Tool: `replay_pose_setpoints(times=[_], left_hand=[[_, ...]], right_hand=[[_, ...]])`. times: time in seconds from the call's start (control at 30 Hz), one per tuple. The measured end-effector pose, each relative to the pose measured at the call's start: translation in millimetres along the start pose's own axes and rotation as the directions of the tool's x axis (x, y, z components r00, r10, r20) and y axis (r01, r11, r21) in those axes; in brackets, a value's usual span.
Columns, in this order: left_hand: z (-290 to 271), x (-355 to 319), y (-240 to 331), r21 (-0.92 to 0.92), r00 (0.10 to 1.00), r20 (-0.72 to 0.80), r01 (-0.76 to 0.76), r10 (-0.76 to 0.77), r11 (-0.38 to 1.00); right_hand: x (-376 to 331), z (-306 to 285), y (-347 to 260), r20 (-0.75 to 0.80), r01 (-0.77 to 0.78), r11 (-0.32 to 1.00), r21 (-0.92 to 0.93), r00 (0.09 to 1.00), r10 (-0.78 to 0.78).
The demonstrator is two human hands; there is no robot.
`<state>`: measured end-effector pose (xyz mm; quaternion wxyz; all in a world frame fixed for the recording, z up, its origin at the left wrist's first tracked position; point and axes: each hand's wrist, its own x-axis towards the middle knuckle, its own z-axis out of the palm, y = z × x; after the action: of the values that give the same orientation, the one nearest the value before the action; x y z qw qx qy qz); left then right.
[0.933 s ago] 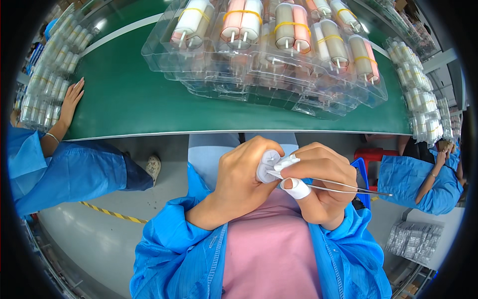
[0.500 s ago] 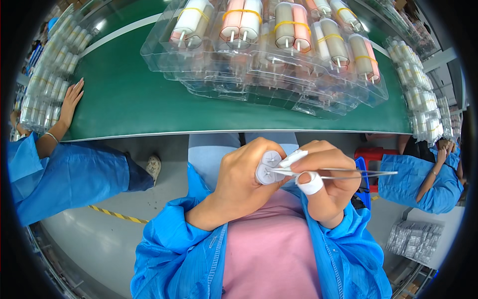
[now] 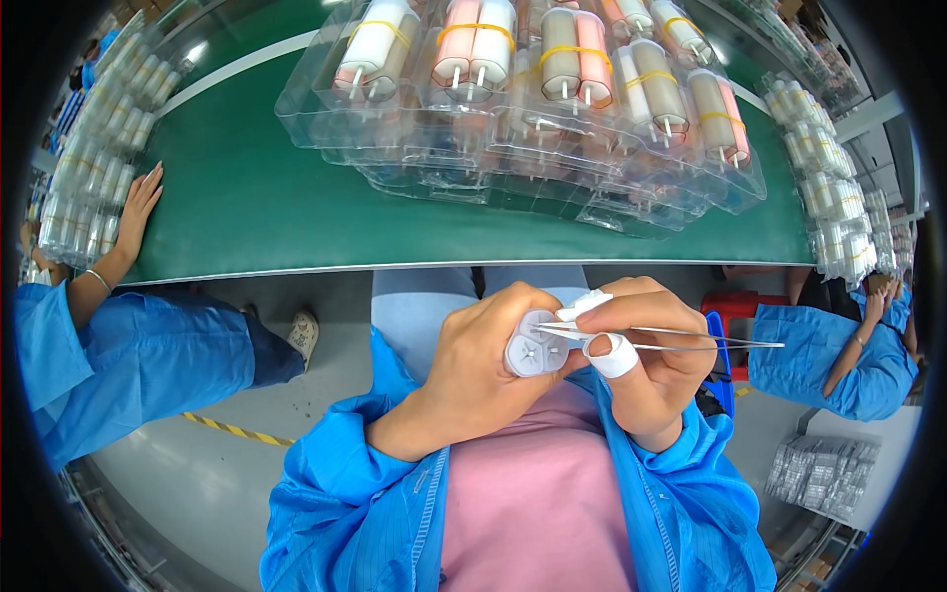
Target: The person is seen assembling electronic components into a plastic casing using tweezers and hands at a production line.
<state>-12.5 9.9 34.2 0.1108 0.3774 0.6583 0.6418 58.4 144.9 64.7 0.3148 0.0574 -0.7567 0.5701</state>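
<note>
In front of my chest, my left hand (image 3: pixel 478 360) is closed around a pale grey-white plastic piece (image 3: pixel 533 353). Its rounded, lobed end points up and right, with small cross-like marks on it; the rest is hidden in my fist. My right hand (image 3: pixel 646 360) pinches a pair of thin metal tweezers (image 3: pixel 681 338) between thumb and fingers, both wrapped in white tape. The tweezer tips reach the upper part of the piece's end face. Whether they grip anything there is too small to tell.
Ahead on the green table (image 3: pixel 237 217) stand stacked clear plastic trays (image 3: pixel 424 148) holding banded white, pink and grey tubes (image 3: pixel 478 44). More tubes are piled at left (image 3: pixel 118 128) and right (image 3: pixel 834 197). A co-worker's hand (image 3: pixel 141 202) rests on the table at left; another person (image 3: pixel 824 360) is at right.
The plastic piece has tilted in my left hand, so its end face shows more fully. The tweezer tips have shifted from near its middle toward its upper edge.
</note>
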Motion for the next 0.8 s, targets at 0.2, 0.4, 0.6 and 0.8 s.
replay_pose_setpoints(times=[0.2,0.4,0.6,0.8], left_hand=[[1.6,0.5,-0.7,0.022,1.0,0.003,0.003,-0.003,1.0],[4.2,0.0,-2.3,0.0,1.0,0.002,-0.007,0.007,1.0],[4.8,0.1,-1.6,0.012,1.0,-0.003,-0.015,0.015,1.0],[5.6,-0.5,-3.4,0.013,1.0,0.005,-0.02,0.02,1.0]], right_hand=[[-1.8,0.5,-4.1,-0.029,-0.105,0.994,0.0,0.994,0.105],[0.7,-3.0,2.1,-0.011,0.006,1.0,-0.019,1.0,-0.006],[0.2,-3.2,1.7,-0.028,0.011,1.0,-0.004,1.0,-0.011],[-0.7,-5.6,4.2,-0.008,0.027,1.0,-0.004,1.0,-0.027]])
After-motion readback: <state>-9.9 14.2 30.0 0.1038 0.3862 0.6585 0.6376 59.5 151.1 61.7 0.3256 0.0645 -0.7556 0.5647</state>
